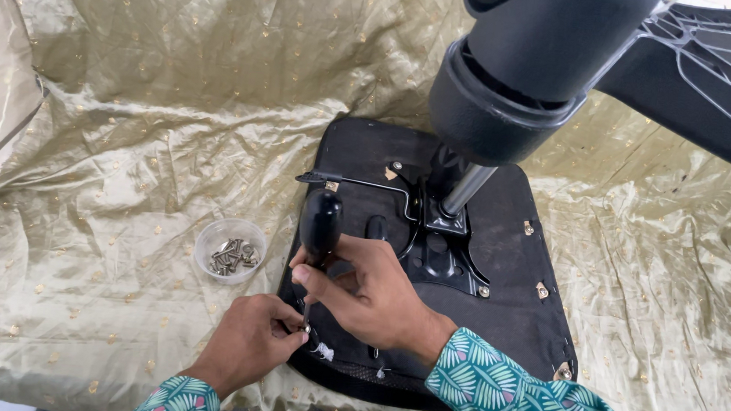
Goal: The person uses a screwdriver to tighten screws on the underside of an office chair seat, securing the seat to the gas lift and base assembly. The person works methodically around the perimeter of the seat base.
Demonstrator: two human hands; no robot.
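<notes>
Here the right hand (366, 298) is closed around a black-handled screwdriver (319, 228), upright at the near-left corner of the overturned black chair seat (515, 307). The left hand (252, 341) pinches a small screw (306, 328) at its tip. Nearby on the golden cloth (126, 123) stands a clear bowl of screws (230, 251); the chair's base (518, 78) looms overhead.

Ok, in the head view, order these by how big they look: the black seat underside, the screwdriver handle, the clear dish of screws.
1. Black seat underside, by far the largest.
2. Clear dish of screws.
3. Screwdriver handle, gripped by the right hand; close to the dish in size, so this order is unsure.
</notes>
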